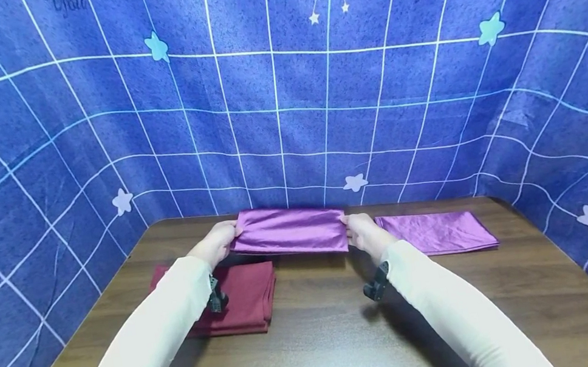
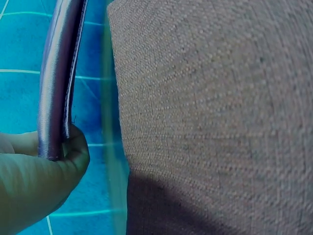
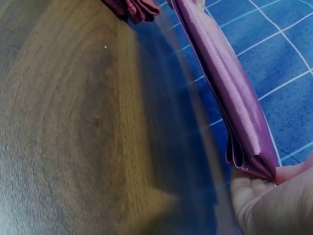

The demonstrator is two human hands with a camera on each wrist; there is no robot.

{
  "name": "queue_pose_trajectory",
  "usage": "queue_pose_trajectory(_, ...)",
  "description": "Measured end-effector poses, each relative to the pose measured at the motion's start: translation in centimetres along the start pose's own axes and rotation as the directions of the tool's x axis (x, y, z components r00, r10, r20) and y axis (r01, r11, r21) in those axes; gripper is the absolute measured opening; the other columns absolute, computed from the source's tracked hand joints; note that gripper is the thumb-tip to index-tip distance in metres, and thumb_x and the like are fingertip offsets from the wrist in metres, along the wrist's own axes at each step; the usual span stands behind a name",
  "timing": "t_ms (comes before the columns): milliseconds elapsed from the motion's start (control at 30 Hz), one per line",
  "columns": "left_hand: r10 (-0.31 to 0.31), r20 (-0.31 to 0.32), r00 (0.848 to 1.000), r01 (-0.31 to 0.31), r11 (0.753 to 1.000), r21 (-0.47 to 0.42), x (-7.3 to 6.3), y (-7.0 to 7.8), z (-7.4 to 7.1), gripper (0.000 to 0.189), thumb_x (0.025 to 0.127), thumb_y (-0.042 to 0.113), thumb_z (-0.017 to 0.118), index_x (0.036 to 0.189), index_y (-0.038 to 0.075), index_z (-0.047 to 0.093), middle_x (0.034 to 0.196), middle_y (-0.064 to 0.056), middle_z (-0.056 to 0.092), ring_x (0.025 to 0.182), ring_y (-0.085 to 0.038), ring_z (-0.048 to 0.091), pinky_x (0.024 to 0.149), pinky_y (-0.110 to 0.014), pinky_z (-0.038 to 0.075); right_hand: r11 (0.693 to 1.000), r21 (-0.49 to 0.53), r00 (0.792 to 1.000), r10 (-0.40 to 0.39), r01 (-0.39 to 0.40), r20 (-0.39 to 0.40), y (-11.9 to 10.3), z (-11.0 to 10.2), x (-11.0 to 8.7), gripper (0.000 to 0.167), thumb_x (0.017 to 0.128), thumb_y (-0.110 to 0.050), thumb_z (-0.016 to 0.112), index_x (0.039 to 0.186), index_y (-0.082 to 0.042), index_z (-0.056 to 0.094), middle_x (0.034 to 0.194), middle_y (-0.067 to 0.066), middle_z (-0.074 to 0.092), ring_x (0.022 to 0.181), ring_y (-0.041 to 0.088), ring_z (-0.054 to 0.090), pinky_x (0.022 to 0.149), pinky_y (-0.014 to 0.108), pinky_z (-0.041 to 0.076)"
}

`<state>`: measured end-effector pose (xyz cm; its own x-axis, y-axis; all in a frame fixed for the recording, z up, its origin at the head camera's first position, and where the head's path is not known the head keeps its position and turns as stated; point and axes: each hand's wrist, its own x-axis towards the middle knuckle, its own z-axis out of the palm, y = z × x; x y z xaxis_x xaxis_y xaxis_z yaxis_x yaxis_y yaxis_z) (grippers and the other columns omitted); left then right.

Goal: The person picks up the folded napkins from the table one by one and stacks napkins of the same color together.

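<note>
Both hands hold a folded purple satin cloth [image 1: 291,230] by its two short ends, near the back edge of the table. My left hand [image 1: 218,242] pinches the left end, and in the left wrist view its thumb and fingers close round the folded layers. The right end is pinched by my right hand [image 1: 364,231]; several stacked folds show there in the right wrist view. Stretched between the hands, the purple cloth [image 3: 234,93] is lifted off the wood. A folded dark red cloth [image 1: 247,296] lies under and beside my left wrist, filling much of the left wrist view.
A second folded purple cloth [image 1: 437,232] lies flat on the brown wooden table [image 1: 322,321], right of my right hand. Behind and on both sides hangs a blue curtain [image 1: 251,103] with white grid lines and stars, close along the table's back edge.
</note>
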<state>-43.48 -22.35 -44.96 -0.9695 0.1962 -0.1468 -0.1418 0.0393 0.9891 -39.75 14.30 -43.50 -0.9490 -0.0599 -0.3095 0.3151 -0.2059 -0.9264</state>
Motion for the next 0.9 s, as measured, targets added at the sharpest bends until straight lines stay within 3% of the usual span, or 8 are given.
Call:
queue_pose_trajectory(100,-0.022,-0.044,0.999,0.024,0.999,0.036,-4.7,3.6,3.2,0.048,0.089,-0.006,0.047,0.138,-0.003,0.049,0.09,-0.006,0.066,0.076,-0.012,0.06,0.077,-0.03,0.054,1.0,-0.012,1.0,-0.01,0.01,-0.006,-0.9,0.4,-2.2,0.029,0.095,-0.013,0.058,0.119,0.004,0.054,0.135,0.031,0.047,0.118,0.035,0.054,0.094,0.043,0.051)
queue_pose_trajectory(200,-0.015,-0.066,0.998,0.017,0.999,0.031,-6.9,5.1,4.7,0.048,0.089,-0.006,0.049,0.136,-0.004,0.05,0.089,-0.006,0.065,0.075,-0.011,0.06,0.076,-0.028,0.054,0.999,-0.04,0.996,0.01,-0.013,-0.092,-2.7,2.3,-5.9,0.02,0.1,-0.006,0.042,0.115,0.003,0.052,0.121,0.022,0.053,0.115,0.03,0.053,0.103,0.044,0.045)
queue_pose_trajectory(267,-0.009,-0.065,0.998,0.01,1.0,0.024,-6.1,4.5,4.5,0.048,0.088,-0.006,0.05,0.135,-0.003,0.051,0.094,-0.009,0.065,0.077,-0.013,0.061,0.079,-0.031,0.054,0.999,-0.049,0.995,0.0,-0.005,-0.102,-2.6,1.9,-5.5,0.011,0.099,-0.005,0.045,0.104,-0.001,0.053,0.111,0.017,0.055,0.106,0.026,0.055,0.098,0.043,0.047)
queue_pose_trajectory(433,-0.017,-0.09,0.996,0.021,0.999,0.042,-4.9,4.2,4.8,0.05,0.09,-0.007,0.046,0.14,-0.004,0.045,0.11,-0.014,0.065,0.084,-0.015,0.061,0.087,-0.034,0.054,0.999,-0.032,0.997,-0.034,0.032,-0.069,-1.6,-0.1,-2.2,0.012,0.094,-0.005,0.055,0.104,0.0,0.059,0.103,0.015,0.061,0.095,0.025,0.06,0.091,0.044,0.053)
queue_pose_trajectory(600,0.062,0.001,0.998,-0.062,0.997,-0.052,1.1,0.2,1.3,0.042,0.086,-0.006,0.051,0.127,0.0,0.06,0.098,-0.012,0.069,0.081,-0.019,0.066,0.074,-0.033,0.057,0.999,-0.048,0.994,-0.011,0.006,-0.108,-3.1,0.9,-4.7,0.028,0.1,-0.006,0.044,0.126,0.002,0.051,0.119,0.016,0.054,0.114,0.028,0.052,0.106,0.047,0.043)
queue_pose_trajectory(700,0.06,-0.005,0.998,-0.06,0.997,-0.056,4.1,-1.8,-0.2,0.042,0.087,-0.005,0.053,0.128,0.001,0.06,0.1,-0.013,0.07,0.084,-0.021,0.067,0.075,-0.034,0.058,0.999,-0.044,0.992,-0.012,0.006,-0.124,-3.4,0.8,-5.0,0.027,0.099,-0.006,0.045,0.124,0.002,0.051,0.118,0.015,0.051,0.114,0.028,0.05,0.108,0.048,0.041)
queue_pose_trajectory(767,0.049,-0.017,0.999,-0.05,0.997,-0.053,4.4,-1.9,-0.1,0.043,0.087,-0.004,0.053,0.129,0.003,0.059,0.101,-0.013,0.07,0.085,-0.021,0.067,0.076,-0.035,0.058,0.999,-0.026,0.995,-0.048,0.045,-0.092,-2.9,-0.2,-3.4,0.016,0.095,-0.007,0.054,0.11,0.0,0.057,0.103,0.011,0.054,0.1,0.024,0.055,0.098,0.046,0.049)
queue_pose_trajectory(900,0.048,-0.031,0.998,-0.049,0.998,-0.034,2.1,-0.2,1.4,0.045,0.088,-0.003,0.055,0.133,0.002,0.056,0.106,-0.014,0.069,0.086,-0.02,0.066,0.079,-0.035,0.057,0.998,-0.019,0.995,-0.061,0.06,-0.079,-2.8,-0.7,-3.3,0.005,0.094,-0.008,0.058,0.097,-0.004,0.057,0.088,0.005,0.051,0.087,0.02,0.054,0.092,0.043,0.051)
